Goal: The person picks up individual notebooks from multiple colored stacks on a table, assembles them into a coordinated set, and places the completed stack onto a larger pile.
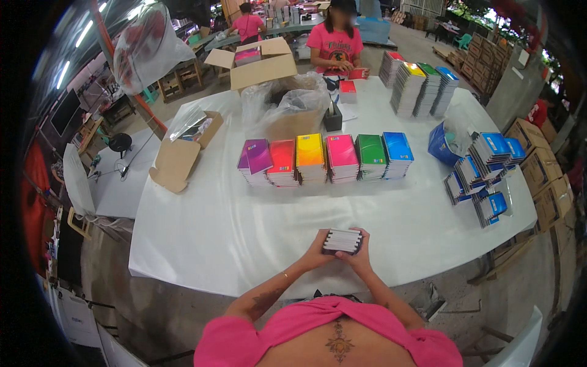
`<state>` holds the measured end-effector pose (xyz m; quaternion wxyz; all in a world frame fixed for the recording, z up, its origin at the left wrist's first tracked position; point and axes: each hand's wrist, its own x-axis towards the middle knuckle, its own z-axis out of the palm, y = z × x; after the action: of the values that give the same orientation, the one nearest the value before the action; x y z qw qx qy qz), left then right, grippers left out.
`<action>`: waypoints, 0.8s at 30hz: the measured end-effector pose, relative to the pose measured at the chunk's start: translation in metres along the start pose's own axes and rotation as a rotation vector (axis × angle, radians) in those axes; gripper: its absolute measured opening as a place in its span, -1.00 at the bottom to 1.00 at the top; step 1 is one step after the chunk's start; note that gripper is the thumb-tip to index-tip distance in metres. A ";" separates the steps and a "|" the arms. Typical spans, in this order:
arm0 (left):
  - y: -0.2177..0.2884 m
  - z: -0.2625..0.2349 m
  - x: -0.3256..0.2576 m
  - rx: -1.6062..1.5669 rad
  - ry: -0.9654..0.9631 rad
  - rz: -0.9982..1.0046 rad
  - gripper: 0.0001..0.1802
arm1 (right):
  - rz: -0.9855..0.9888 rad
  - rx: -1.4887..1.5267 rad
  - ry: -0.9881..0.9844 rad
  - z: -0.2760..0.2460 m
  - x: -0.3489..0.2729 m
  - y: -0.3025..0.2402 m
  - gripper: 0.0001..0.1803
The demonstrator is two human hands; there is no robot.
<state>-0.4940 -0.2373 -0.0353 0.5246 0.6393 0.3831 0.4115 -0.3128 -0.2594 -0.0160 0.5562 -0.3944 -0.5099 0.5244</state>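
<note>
A small stack of spiral notebooks is held edge-up near the table's front edge, its white page edges showing. My left hand grips its left side and my right hand its right side, both closed around it. Beyond my hands stands a row of notebook stacks: purple, red, yellow, pink, green and blue. The covers of the held notebooks cannot be made out.
Blue notebooks lie piled at the right beside a blue bag. Taller notebook stacks stand at the far right. An open carton, clear plastic and a flattened brown box occupy the left side. Across the table, a person handles red notebooks.
</note>
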 end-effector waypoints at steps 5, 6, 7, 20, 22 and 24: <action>0.009 0.009 0.002 -0.126 -0.021 -0.040 -0.16 | -0.006 -0.094 0.030 -0.009 -0.001 0.011 0.08; 0.010 0.006 0.003 -0.121 -0.075 -0.066 -0.10 | -0.005 -0.134 0.016 -0.011 -0.001 0.014 0.08; 0.010 0.002 0.008 -0.118 -0.081 -0.065 -0.10 | -0.004 -0.174 0.004 -0.013 -0.001 0.017 0.09; 0.126 0.026 0.011 1.079 -0.280 0.232 0.12 | -0.018 -0.143 -0.031 -0.016 0.004 0.018 -0.05; 0.118 0.019 0.015 1.155 -0.325 0.266 0.21 | 0.158 -0.165 -0.044 -0.015 0.004 0.008 -0.05; 0.129 0.012 0.025 1.106 -0.308 0.208 0.35 | 0.090 -0.198 -0.023 -0.020 0.005 0.009 -0.04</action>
<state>-0.4661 -0.2382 0.0937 0.1194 0.9049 0.3956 0.1021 -0.2950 -0.2515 -0.0275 0.4845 -0.4640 -0.5474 0.5003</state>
